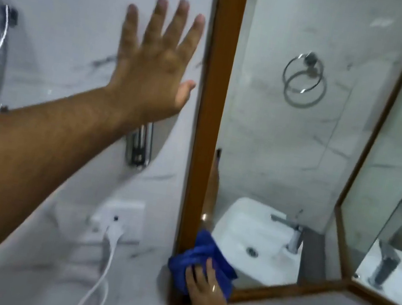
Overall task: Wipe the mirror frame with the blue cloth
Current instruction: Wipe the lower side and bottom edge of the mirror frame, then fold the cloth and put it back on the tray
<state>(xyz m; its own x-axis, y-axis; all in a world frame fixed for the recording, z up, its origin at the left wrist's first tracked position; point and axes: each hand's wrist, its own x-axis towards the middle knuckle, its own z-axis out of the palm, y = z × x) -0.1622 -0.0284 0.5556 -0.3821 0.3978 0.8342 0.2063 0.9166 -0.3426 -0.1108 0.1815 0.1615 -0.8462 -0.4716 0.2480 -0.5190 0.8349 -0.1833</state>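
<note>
Your right hand (203, 279) presses the blue cloth (201, 258) on the mirror frame (213, 101) at 6 o'clock; left hand (155, 66) flat, holding nothing. Most frame looks unwiped.

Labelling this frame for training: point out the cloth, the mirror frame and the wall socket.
cloth (200, 255): head view, on the blue folds above the fingers.
mirror frame (213, 101): head view, on the wooden left upright.
wall socket (129, 216): head view, on the white plate right of the plug.

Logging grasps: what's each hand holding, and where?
Right hand presses the bunched cloth on the frame, fingers over its middle. Left hand holds nothing.
</note>
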